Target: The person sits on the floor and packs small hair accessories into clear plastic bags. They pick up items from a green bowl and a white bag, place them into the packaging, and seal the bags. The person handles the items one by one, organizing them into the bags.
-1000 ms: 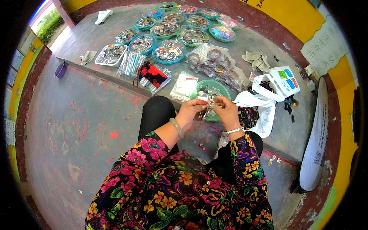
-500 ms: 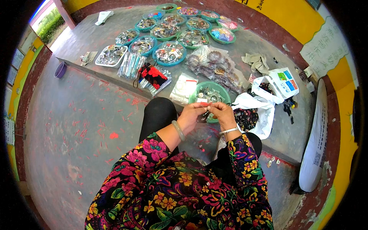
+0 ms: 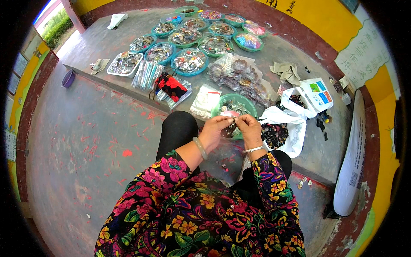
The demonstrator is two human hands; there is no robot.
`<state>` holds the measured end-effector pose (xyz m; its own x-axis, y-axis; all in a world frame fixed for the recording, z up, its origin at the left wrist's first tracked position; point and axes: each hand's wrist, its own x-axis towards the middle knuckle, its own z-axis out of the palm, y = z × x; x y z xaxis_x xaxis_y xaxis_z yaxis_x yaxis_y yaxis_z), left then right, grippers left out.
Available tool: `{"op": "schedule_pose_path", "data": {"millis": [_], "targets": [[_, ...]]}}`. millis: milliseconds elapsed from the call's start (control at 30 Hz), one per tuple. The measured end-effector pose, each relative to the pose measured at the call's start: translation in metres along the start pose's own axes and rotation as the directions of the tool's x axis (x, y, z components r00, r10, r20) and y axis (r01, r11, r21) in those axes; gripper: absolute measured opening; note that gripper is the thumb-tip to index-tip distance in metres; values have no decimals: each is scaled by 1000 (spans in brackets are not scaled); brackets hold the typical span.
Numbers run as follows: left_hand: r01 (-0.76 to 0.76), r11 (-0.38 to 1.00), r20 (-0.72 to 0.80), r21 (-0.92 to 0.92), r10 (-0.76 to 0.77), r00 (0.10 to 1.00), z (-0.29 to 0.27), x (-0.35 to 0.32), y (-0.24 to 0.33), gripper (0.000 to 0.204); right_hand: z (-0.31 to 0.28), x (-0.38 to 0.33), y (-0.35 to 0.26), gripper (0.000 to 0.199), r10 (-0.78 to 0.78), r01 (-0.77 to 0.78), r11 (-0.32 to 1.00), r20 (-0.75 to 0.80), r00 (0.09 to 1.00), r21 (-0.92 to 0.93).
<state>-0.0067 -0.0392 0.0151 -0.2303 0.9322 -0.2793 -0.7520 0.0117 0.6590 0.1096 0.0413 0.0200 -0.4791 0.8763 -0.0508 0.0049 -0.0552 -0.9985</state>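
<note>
Hands little moved since earlier, slightly lower. Left hand (image 3: 214, 130) and right hand (image 3: 250, 128) pinch one small pink piece (image 3: 233, 115) over the green bowl (image 3: 248, 103). One white bag (image 3: 291, 124) beside.

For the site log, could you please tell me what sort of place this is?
Probably an informal outdoor work spot, perhaps for sorting or packing small goods: a raised grey concrete ledge carries round teal plastic bowls of small packets, with painted yellow walls behind and an open white plastic bag beside.
</note>
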Motion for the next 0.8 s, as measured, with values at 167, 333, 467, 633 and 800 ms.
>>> {"op": "schedule_pose_path", "data": {"millis": [167,333,467,633,800], "targets": [[-30,999,4,-32,30,1000,0,-1,1,16,1,1,-2,7,18,-19,998,23,1000,58],[-25,999,44,26,24,999,-4,1,-1,19,5,-5,-16,10,37,-40,995,32,999,87],[-47,997,59,68,43,997,-2,0,0,23,2,-6,-17,11,8,-9,993,10,1000,119],[-72,991,31,114,69,997,-6,4,-2,26,1,-4,-14,9,33,-33,986,-2,999,163],[-134,969,5,208,136,991,2,-3,3,23,2,-6,-21,10,49,-53,987,32,998,150]]}}
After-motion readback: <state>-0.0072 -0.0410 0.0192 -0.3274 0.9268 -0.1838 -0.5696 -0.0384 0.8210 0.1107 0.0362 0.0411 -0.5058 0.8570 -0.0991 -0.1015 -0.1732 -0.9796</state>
